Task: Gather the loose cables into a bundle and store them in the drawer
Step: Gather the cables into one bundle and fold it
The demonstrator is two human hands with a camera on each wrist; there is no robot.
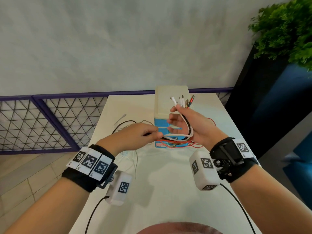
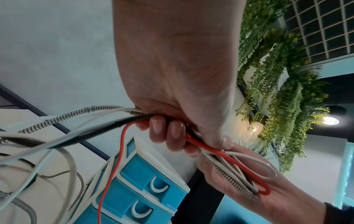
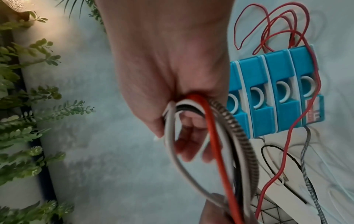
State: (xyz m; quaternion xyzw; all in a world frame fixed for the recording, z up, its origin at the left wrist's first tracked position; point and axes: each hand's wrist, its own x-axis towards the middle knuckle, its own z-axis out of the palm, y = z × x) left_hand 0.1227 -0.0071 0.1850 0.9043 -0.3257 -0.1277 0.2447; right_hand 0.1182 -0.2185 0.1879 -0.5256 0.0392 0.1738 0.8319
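A white counter [image 1: 168,183] stands against a pale grey wall, with a purple-framed mesh railing [image 1: 42,119] behind it and leafy green plants [image 1: 287,29] in a dark planter off to one side. Toward the back of the counter sits a small drawer unit [image 1: 166,105], its body cream plastic, its drawer fronts glossy blue with white crescent pulls.

Just in front of the drawer unit, both hands are raised above the counter holding the cables [image 1: 185,127]: smooth white, black and red cords and one braided in a black-and-white weave, looped together. The right hand [image 1: 189,125] curls around the loop, plug ends fanning up above its fingers. The left hand [image 1: 140,134] has its grip pinched closed on the same strands where they leave the loop. Loose lengths trail beside and in front of the drawer unit, thin red wire [image 3: 268,30] tangled near its base.
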